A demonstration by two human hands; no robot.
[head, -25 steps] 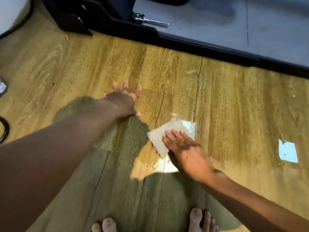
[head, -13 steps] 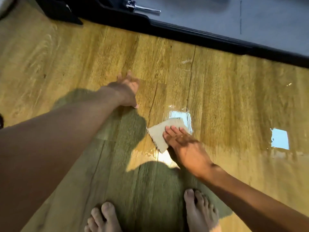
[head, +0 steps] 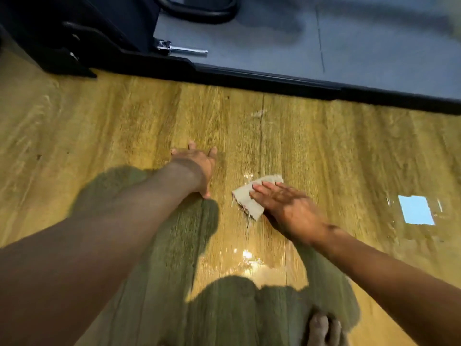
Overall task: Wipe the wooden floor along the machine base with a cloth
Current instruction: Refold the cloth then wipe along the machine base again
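Note:
A small beige cloth [head: 249, 198] with a frayed edge lies flat on the glossy wooden floor [head: 336, 151]. My right hand [head: 284, 203] presses down on the cloth's right half with its fingers stretched flat. To the left of it, my left hand [head: 197, 166] is planted on the bare floor, fingers spread, holding nothing. The black machine base [head: 262, 79] runs across the top of the view, well beyond both hands.
A grey mat [head: 349, 46] lies behind the base edge, with a metal bolt [head: 182, 49] on it. A black bracket foot [head: 67, 66] juts onto the floor at top left. A bright window reflection [head: 415, 209] shines at right. My bare toes [head: 324, 330] show at bottom.
The view has tilted up, so more of the machine base shows and my feet have nearly left the frame. Both hands and the cloth stay about where they were on the floor.

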